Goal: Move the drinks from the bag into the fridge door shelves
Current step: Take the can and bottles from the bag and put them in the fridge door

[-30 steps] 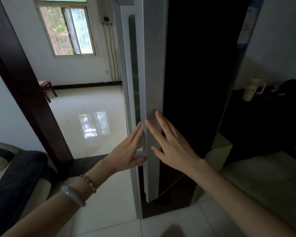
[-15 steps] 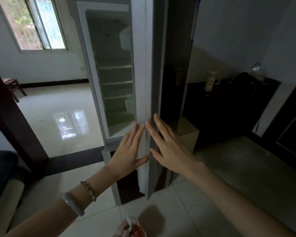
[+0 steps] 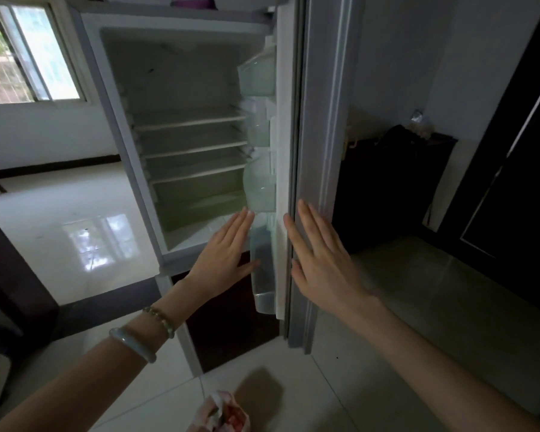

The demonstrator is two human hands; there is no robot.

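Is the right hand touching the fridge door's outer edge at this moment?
Touching. The head view shows the right hand laid flat, fingers spread, against the grey edge of the open fridge door, with no gap visible between them.

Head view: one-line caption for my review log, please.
Both open hands, left and right, flank the open grey fridge door; its clear plastic door shelves look empty.

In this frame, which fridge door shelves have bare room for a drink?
All the door shelves look bare, top to bottom. The lowest bin lies between the left hand and right hand, so access is tightest there. The bag sits on the floor below.
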